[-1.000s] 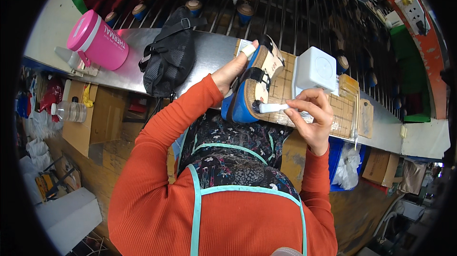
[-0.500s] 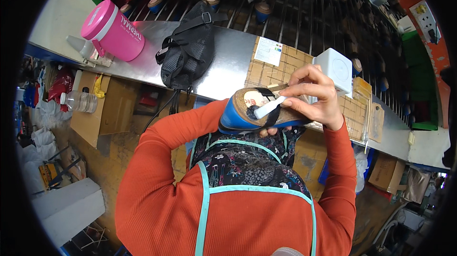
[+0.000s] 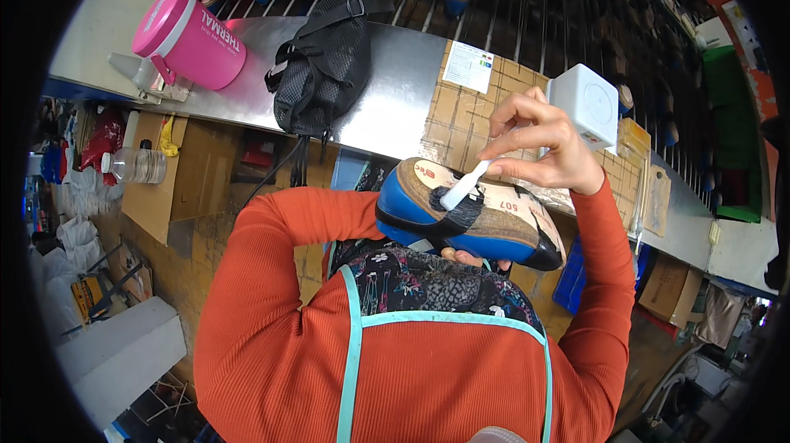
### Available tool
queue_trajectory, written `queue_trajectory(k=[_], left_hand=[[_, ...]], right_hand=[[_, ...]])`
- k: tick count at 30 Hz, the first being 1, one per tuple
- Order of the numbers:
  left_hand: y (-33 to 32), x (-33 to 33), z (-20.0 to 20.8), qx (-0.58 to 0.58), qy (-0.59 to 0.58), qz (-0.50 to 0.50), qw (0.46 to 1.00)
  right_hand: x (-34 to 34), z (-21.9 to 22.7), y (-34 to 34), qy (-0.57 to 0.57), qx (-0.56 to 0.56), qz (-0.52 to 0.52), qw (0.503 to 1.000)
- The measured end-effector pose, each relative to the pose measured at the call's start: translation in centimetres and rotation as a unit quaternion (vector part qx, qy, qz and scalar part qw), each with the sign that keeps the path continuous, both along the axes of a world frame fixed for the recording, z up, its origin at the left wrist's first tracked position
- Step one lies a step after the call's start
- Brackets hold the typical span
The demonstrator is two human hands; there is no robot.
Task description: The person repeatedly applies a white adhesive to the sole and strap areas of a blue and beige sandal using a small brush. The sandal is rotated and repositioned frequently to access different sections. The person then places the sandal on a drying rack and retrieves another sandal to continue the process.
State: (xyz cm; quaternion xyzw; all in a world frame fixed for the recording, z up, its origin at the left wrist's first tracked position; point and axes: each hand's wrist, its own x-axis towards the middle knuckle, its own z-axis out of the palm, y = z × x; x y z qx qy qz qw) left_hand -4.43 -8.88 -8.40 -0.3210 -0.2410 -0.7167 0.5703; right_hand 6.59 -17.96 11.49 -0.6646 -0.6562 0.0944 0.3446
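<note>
So, R hand (image 3: 543, 145) abv shoe (image 3: 500, 219), L (image 3: 469, 258) under

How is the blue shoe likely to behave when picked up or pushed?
The blue shoe is probably stiff: it shows no sag over the left hand. Its smooth-looking side might be slippery, and its rounded end could rock.

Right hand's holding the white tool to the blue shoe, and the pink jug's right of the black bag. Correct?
One slip: the head view shows the pink jug left of the black bag. The right hand does hold the white tool to the blue shoe.
</note>
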Motion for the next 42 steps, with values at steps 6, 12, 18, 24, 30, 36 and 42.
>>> queue_trajectory(k=[6, 12, 18, 24, 30, 36, 42], left_hand=[[-1.5, 1.4, -1.0, -0.051, -0.019, -0.044, 0.998], [3.9, 3.8, 4.7, 0.134, 0.004, 0.225, 0.965], [8.1, 7.2, 9.8, 0.332, 0.189, 0.58, 0.72], [10.7, 8.3, 9.2, 0.242, -0.03, 0.71, 0.661], [11.0, 7.3, 9.5, 0.46, -0.218, 0.707, 0.491], [10.6, 7.9, 7.9, 0.471, -0.174, 0.722, 0.476], [10.6, 10.6, 6.2, 0.413, -0.108, 0.689, 0.586]], right_hand=[[2.0, 0.9, -0.2, 0.082, -0.101, 0.062, 0.989], [1.3, 2.5, -3.1, -0.006, 0.055, -0.17, 0.984], [-6.5, -1.4, -3.1, -0.327, 0.169, -0.395, 0.842], [-9.3, -2.8, -2.6, -0.16, 0.156, -0.365, 0.904], [-3.0, -0.6, -3.4, -0.167, 0.201, -0.502, 0.825], [-1.1, -1.6, -2.3, -0.32, 0.262, -0.619, 0.667], [-4.2, -3.3, -2.6, -0.21, 0.229, -0.596, 0.74]])
